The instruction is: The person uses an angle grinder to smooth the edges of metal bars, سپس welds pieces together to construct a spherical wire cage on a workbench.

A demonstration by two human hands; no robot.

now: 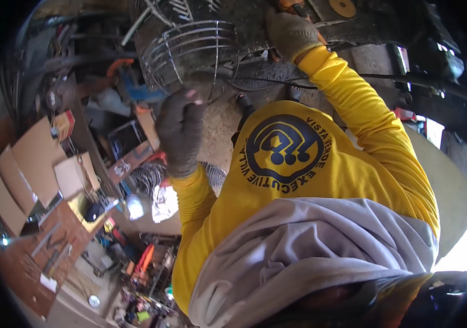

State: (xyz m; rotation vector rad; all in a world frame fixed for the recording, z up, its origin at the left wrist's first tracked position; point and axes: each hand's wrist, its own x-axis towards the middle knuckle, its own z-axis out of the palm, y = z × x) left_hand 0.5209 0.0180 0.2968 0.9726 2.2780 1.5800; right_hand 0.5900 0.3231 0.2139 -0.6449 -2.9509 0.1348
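Note:
My right hand (292,37), in a worn knit glove, is at the top edge over a dark work surface. Its fingers close round an orange-and-black tool (297,7), most of which the hand and the frame edge hide. My left hand (181,128), in a dark glove with bare fingertips, is raised below the work surface. Its fingers are curled together; I cannot make out anything in them. Past it, a curved cage of bent metal rods (192,46) lies on the work surface. A round brown disc (343,7) rests right of the tool.
A black cable (277,83) runs along the near edge of the work surface. To the left are a blue metal tool (138,90), cardboard boxes (37,158), coiled wire (149,177) and a brown bench (31,251) with hand tools. Mixed clutter (140,295) covers the lower left.

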